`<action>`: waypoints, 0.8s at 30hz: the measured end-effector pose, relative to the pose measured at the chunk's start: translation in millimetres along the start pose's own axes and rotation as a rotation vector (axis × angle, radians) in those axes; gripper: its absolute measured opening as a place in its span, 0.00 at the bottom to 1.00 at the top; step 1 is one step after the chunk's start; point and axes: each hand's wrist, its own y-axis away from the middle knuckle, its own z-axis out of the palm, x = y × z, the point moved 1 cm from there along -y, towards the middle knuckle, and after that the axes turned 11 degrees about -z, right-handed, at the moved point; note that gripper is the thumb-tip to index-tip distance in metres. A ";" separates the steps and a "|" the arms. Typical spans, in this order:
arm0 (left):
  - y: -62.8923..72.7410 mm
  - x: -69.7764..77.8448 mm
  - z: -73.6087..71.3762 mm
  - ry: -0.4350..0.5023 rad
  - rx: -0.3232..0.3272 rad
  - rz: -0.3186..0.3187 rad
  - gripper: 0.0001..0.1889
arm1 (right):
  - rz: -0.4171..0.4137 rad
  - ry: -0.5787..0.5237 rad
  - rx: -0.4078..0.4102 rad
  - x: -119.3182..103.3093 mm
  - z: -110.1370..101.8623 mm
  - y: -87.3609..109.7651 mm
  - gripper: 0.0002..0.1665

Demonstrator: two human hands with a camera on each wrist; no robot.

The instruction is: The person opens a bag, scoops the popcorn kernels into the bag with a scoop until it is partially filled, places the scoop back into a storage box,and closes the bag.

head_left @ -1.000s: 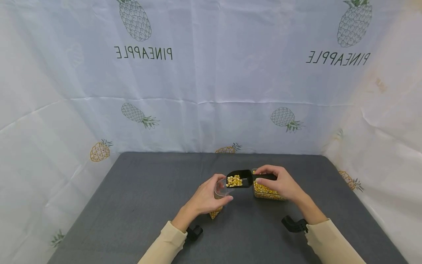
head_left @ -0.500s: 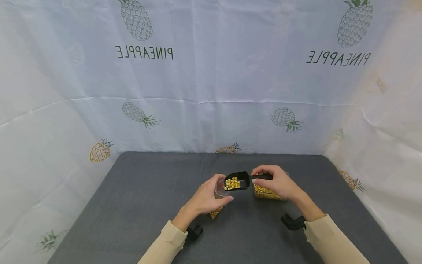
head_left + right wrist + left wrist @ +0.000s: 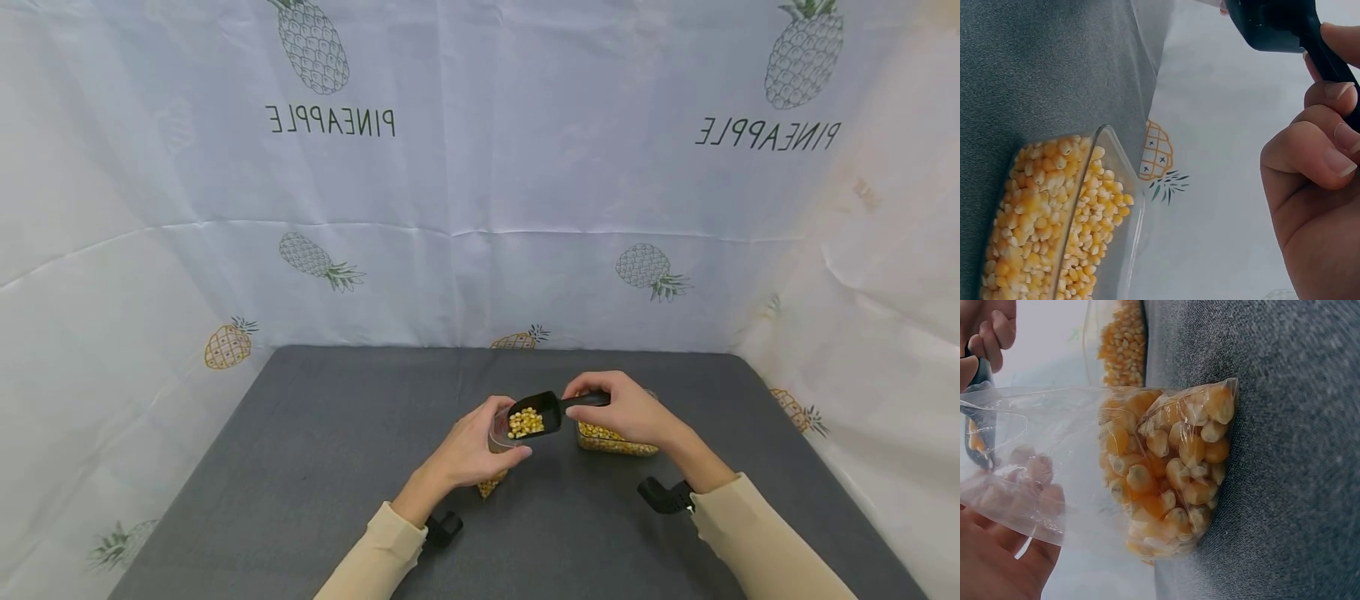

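A clear plastic bag [image 3: 1166,462], its bottom filled with corn kernels, stands on the grey table. My left hand [image 3: 474,446] grips the bag near its mouth, with thumb and fingers around it. In my right hand [image 3: 626,410] is the handle of a black scoop [image 3: 551,408], pinched between thumb and fingers. Corn kernels [image 3: 526,422] lie in the scoop's front, which tilts down toward the left at the bag's mouth. Seen from the left wrist, the scoop shows through the clear plastic, above the kernels in the bag.
A clear rectangular container [image 3: 1107,128] of corn kernels stands on the table [image 3: 337,467] beneath and right of my right hand. White pineapple-print cloth [image 3: 480,167] hangs behind and along both sides of the table.
My right hand has moved a little left, carrying the scoop farther over the bag's mouth. The scoop tilts more, front end down. My left hand stays in place.
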 end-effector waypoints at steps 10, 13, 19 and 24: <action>-2.1 -0.4 -3.1 -0.010 -0.005 -0.011 0.37 | 0.017 0.012 -0.024 -6.2 1.8 -9.8 0.11; -3.6 -2.1 -3.4 -0.013 -0.005 -0.014 0.37 | 0.018 0.019 -0.033 -6.7 1.9 -12.3 0.11; -7.2 -6.1 -3.8 -0.017 0.000 0.007 0.37 | 0.021 0.041 -0.038 -9.1 1.9 -15.3 0.11; -9.8 -8.9 -4.6 -0.014 0.003 0.022 0.37 | 0.020 0.076 -0.036 -12.2 2.3 -17.8 0.11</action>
